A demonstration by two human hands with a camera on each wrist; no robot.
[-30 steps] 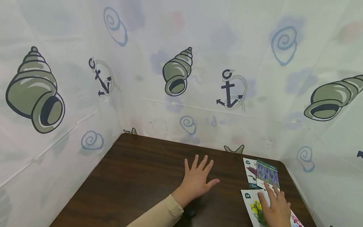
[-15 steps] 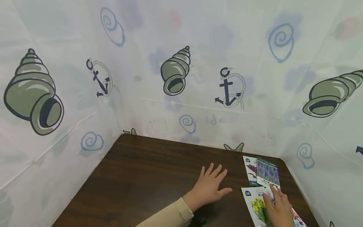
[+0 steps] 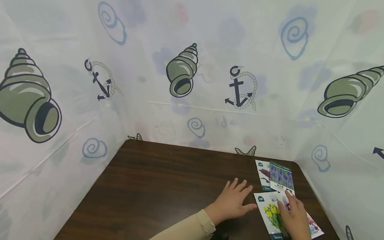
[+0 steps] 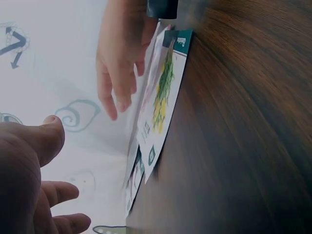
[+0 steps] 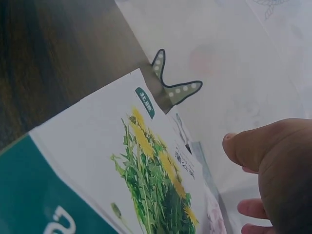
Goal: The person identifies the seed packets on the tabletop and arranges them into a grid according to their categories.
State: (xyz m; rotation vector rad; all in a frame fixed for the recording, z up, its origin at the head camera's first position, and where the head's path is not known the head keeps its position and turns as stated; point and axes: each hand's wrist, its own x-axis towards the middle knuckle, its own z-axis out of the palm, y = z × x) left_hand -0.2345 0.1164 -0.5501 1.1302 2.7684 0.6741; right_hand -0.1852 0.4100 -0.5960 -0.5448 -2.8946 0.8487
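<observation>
My left hand (image 3: 232, 203) is spread with fingers apart just left of the packets, its thumb close to their edge. My right hand (image 3: 295, 215) hovers over the packets with fingers loosely bent. Below it lies a seed packet with yellow flowers (image 3: 271, 216), large in the right wrist view (image 5: 146, 161). A packet with pink flowers (image 3: 315, 228) is partly hidden under the right hand. Behind these, a packet with purple flowers (image 3: 281, 176) overlaps one with a dark red picture (image 3: 264, 173). The left wrist view shows the right hand (image 4: 119, 58) apart from the yellow-flower packet (image 4: 165, 97).
The dark brown wooden table (image 3: 150, 186) reaches to a white cloth backdrop (image 3: 210, 20) printed with shells, anchors and starfish, which encloses it at the back and both sides. A small black object (image 3: 220, 236) shows below the left wrist.
My left hand has moved right and slightly nearer, toward the packets. The right hand stays over the packets, which keep their arrangement. The head view has shifted slightly.
</observation>
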